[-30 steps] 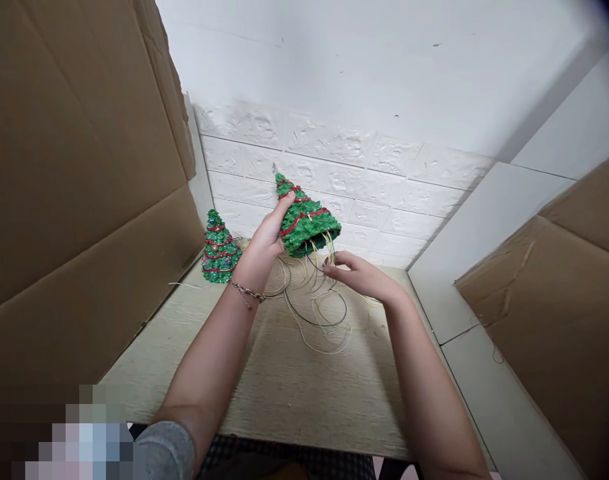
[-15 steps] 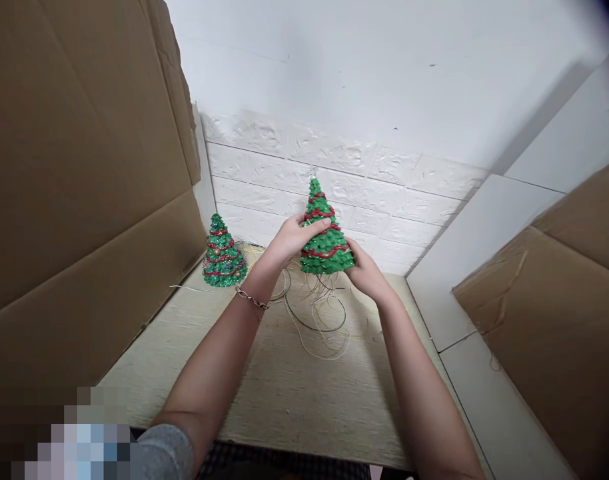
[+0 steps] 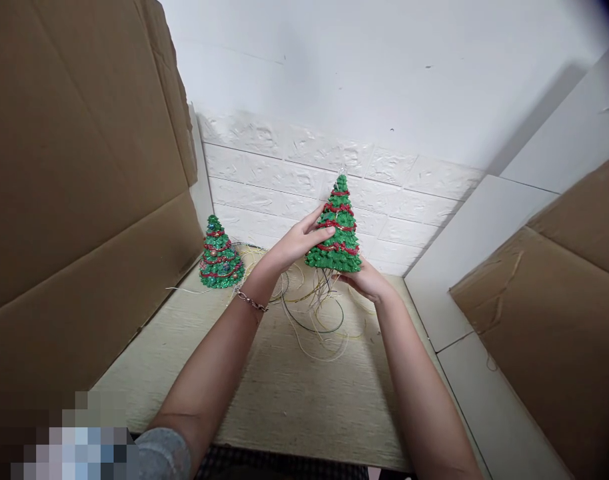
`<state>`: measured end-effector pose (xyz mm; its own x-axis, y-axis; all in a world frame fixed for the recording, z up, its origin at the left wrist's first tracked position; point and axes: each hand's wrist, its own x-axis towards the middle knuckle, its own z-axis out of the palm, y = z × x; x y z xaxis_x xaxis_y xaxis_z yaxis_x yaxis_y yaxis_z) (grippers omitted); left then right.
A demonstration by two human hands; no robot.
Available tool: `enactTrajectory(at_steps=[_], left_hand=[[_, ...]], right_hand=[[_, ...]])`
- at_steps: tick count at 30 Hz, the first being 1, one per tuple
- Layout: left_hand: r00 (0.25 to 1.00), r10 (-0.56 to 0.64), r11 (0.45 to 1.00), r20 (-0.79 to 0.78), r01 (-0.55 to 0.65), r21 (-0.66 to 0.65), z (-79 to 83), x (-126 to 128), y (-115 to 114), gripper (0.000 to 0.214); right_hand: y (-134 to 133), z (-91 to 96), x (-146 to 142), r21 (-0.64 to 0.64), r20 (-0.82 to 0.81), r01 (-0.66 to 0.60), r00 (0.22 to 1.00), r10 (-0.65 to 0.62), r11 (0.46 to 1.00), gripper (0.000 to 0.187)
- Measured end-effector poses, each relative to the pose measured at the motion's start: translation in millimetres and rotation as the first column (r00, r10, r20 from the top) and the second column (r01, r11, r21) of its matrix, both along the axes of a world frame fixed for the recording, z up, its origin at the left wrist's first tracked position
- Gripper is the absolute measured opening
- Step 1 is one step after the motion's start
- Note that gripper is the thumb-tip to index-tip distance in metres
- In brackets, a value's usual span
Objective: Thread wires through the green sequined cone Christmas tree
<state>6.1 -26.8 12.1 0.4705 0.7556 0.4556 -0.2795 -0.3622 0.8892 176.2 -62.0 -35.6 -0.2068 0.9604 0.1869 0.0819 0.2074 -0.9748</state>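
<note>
Between my two hands, raised above the table, is a small green Christmas tree point(image 3: 340, 257) with red garlands and a clear tip. My left hand point(image 3: 299, 241) grips its left side, thumb across the front and the other fingers behind it. Under the right part of the base, my right hand point(image 3: 368, 280) supports the tree; its fingers are partly hidden below and behind. Thin wires point(image 3: 324, 293) in white, yellow and dark green hang or lie beneath the base. Left of my forearm, a second decorated tree point(image 3: 221, 263) with red garlands and coloured baubles stands upright on the table.
The pale wooden table point(image 3: 304, 407) ends at a white brick-patterned wall point(image 3: 264, 160). Tall cardboard point(image 3: 84, 167) closes off the left side. White panels point(image 3: 434, 293) and more cardboard point(image 3: 549, 300) stand on the right. A loose white wire point(image 3: 187, 290) lies near the second tree.
The held tree has shifted slightly right and turned, its tip leaning from left to right. My right hand has slid from the tree's right side to underneath its base.
</note>
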Motion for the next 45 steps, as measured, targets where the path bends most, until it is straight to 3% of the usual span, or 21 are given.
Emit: enactTrajectory(at_steps=[6,12,21,27,30,32,34,36,37,41,45], left_hand=[[0.999,-0.038,0.997,-0.01,0.037,-0.07,-3.7,0.1,1.5,0.053],[1.0,0.021,0.995,0.007,-0.021,-0.095,-8.1,0.1,4.3,0.048],[1.0,0.009,0.998,0.025,-0.007,-0.064,-9.9,-11.1,10.5,0.049],[0.991,0.118,0.992,0.065,-0.114,-0.061,-10.6,-7.3,11.1,0.05],[0.987,0.154,0.988,0.054,-0.154,-0.014,-11.0,-10.5,14.7,0.05],[0.982,0.19,0.98,0.019,-0.191,0.057,-9.8,-14.4,16.7,0.051],[0.967,0.253,0.957,-0.034,-0.245,0.155,-7.3,-18.2,17.5,0.054],[0.941,0.324,0.922,-0.099,-0.291,0.257,-4.3,-20.4,16.5,0.057],[0.926,0.354,0.905,-0.134,-0.302,0.3,-3.0,-20.8,15.5,0.06],[0.895,0.385,0.884,-0.226,-0.287,0.37,-1.0,-17.9,10.7,0.071],[0.933,0.303,0.926,-0.193,-0.24,0.292,-3.2,-13.5,10.5,0.063]], right_hand=[[3.5,-1.9,2.1,0.089,-0.094,-0.04,0.994,0.049,0.995,0.055],[-1.8,3.2,2.1,0.148,0.044,-0.023,0.999,0.017,0.989,0.066],[-0.1,3.1,-5.8,0.157,0.018,-0.023,1.0,0.02,0.987,0.056],[4.1,-4.0,-12.2,0.153,-0.002,-0.047,0.999,0.048,0.987,0.054],[7.8,-9.0,-10.1,0.174,0.104,-0.047,0.994,0.029,0.984,0.054],[12.3,-15.2,-5.1,0.125,0.404,-0.034,0.914,-0.019,0.992,0.049],[17.4,-23.4,0.5,0.024,0.724,0.011,0.689,-0.025,1.0,0.042],[22.1,-32.1,3.8,-0.047,0.878,0.075,0.479,0.005,0.996,0.036],[23.9,-36.0,3.9,-0.066,0.904,0.097,0.426,0.019,0.993,0.033],[26.7,-45.6,-3.0,-0.117,0.949,0.126,0.305,0.074,0.985,0.021],[22.9,-42.6,-7.4,-0.115,0.959,0.122,0.271,0.079,0.986,0.019]])
